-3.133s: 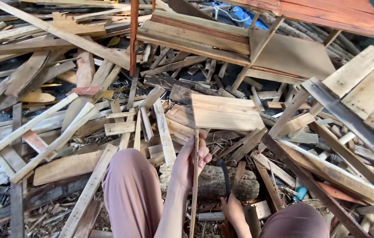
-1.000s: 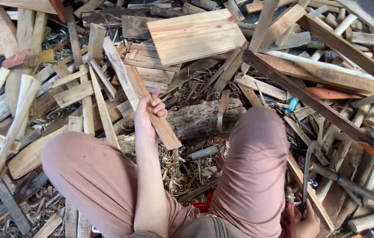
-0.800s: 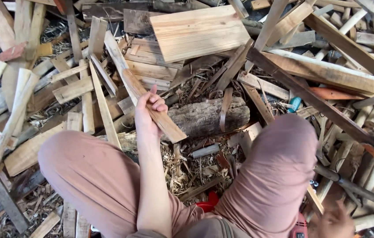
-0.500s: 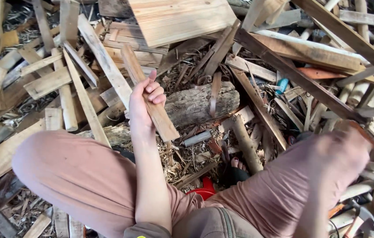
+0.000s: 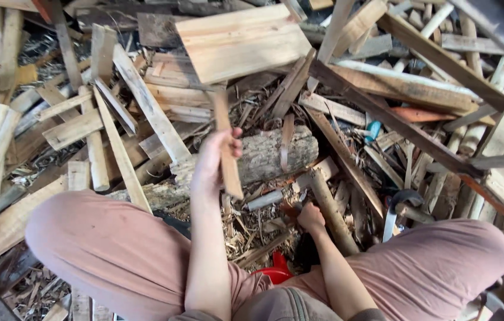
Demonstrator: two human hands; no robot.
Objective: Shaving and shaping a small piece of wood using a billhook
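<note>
I sit with knees apart in pink trousers amid a heap of scrap wood. My left hand [image 5: 213,163] is closed around a narrow wooden slat [image 5: 223,122], which stands nearly upright over a short bark-covered log [image 5: 270,154]. My right hand [image 5: 310,217] is low between my knees, on the chip-strewn ground beside a round wooden stick [image 5: 330,209]. Its fingers curl downward, and I cannot make out whether they hold anything. A small red object [image 5: 276,270] shows near my lap.
Planks, slats and offcuts lie piled all around. A wide pale board [image 5: 243,41] rests at the top. A long dark beam [image 5: 394,122] runs diagonally to the right. A curved metal blade [image 5: 396,205] lies by my right knee, and a small blue item [image 5: 372,131] sits among the sticks.
My left hand has tilted the slat from slanted to nearly upright. My right hand came from the far lower right to the ground between my knees. The view shifted slightly.
</note>
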